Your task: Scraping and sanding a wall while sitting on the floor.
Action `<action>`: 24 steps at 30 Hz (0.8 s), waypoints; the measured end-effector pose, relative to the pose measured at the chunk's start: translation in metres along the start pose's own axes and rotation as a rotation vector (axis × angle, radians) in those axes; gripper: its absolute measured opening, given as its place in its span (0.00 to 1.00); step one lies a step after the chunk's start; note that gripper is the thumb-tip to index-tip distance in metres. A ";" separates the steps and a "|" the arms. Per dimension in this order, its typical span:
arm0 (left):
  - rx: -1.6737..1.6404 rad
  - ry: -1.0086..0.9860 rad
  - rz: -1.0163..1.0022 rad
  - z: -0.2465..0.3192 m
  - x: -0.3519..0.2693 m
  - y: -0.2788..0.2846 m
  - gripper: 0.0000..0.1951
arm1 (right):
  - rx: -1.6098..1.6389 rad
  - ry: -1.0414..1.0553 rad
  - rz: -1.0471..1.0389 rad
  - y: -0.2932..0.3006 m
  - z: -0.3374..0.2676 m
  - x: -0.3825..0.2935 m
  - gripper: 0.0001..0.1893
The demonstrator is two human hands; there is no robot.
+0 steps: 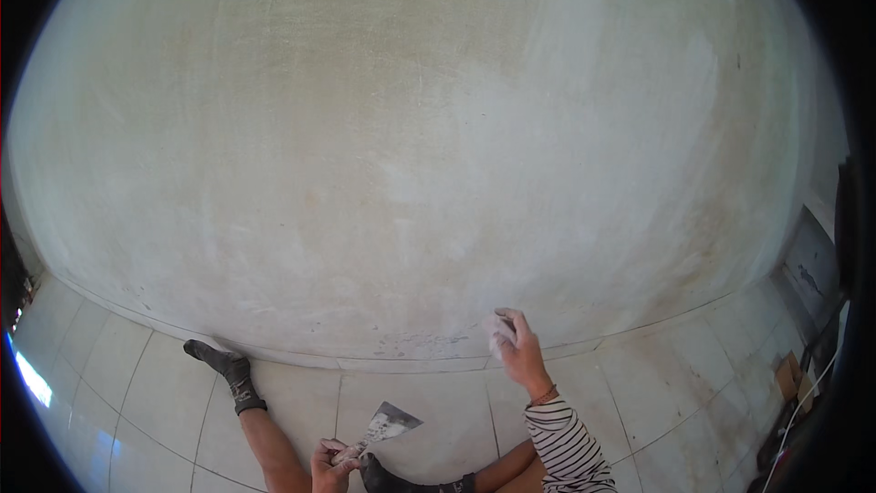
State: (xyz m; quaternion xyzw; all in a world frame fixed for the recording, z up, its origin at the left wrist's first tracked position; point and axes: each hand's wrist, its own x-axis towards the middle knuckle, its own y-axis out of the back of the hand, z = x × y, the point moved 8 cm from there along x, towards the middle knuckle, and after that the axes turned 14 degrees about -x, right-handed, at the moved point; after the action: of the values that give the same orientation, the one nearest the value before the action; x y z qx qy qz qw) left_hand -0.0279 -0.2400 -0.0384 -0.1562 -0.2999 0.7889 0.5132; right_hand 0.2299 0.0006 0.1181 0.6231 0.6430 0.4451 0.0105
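Low in the view, my left hand (332,467) grips the handle of a putty knife (391,423), whose metal blade is smeared with whitish material and points up and to the right above the floor tiles. My right hand (521,350), in a striped sleeve, holds a crumpled whitish piece (501,332), its kind not clear, close to the lower part of the painted wall (410,185). Just left of that hand, a rough, flaking patch (424,344) runs along the wall's foot. White dust coats my fingers.
A tiled floor (410,397) meets the wall at a low skirting (383,364). My legs are on it, with dark socks (229,370) on the feet. At the right stand a grey panel (812,263), a piece of cardboard (790,375) and a white cable (797,404).
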 end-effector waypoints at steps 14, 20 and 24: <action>-0.739 -0.264 0.116 -0.012 0.016 0.046 0.25 | 0.188 0.078 0.200 0.015 -0.009 0.030 0.24; -0.820 -0.347 0.124 -0.006 0.012 0.073 0.18 | 0.511 -0.382 0.020 -0.076 0.093 -0.067 0.26; -0.684 -0.142 0.146 0.001 0.012 0.062 0.16 | 0.928 -0.662 -0.063 -0.122 0.108 -0.126 0.25</action>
State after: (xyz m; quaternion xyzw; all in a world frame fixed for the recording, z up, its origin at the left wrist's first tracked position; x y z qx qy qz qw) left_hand -0.0777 -0.2479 -0.0764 -0.2850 -0.5694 0.6864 0.3513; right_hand 0.2226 -0.0206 -0.0868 0.6493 0.7518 -0.1033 -0.0503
